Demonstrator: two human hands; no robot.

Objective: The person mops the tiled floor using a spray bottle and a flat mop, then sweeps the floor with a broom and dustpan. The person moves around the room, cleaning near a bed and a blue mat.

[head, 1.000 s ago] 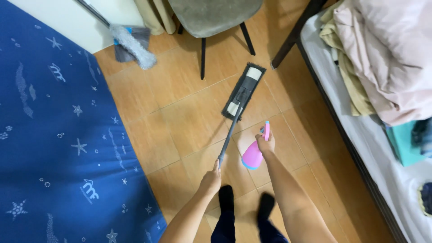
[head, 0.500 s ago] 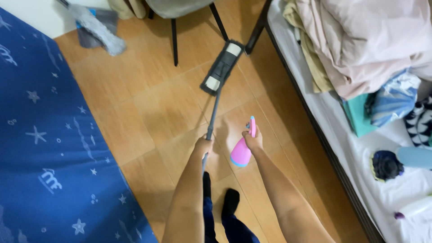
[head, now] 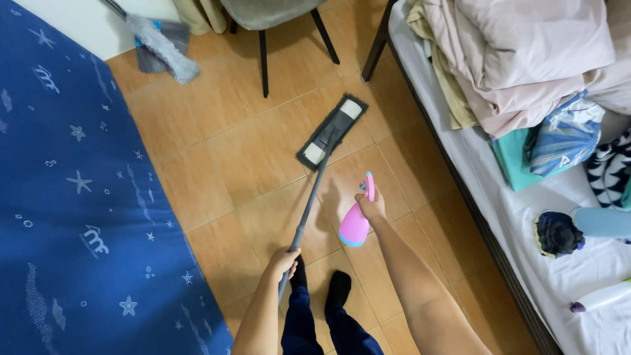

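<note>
while mopping: label lines below, one for each thing
left hand [head: 284, 261]: fingers wrapped tight round the grey mop pole [head: 309, 204], low on the pole, just above the dark socks [head: 322, 284]
right hand [head: 372, 205]: fingers curled round the neck of the pink spray bottle [head: 355, 223], bottle hanging down, nozzle up
mop head [head: 332, 131]: flat on the orange tile floor [head: 230, 151], between the chair legs [head: 264, 62] and the bed frame [head: 427, 125]
blue mat [head: 72, 197]: well off to the left, not touching the mop
duster [head: 161, 46]: lying far up by the wall
bed stuff: pile of clothes [head: 526, 59] on top, white bottle [head: 601, 297] near the edge
doing it well, a guess: keep the pad flat, push slow and straight, spray low at the tile just ahead of the pad, steer away from the chair legs and the mat edge
</note>
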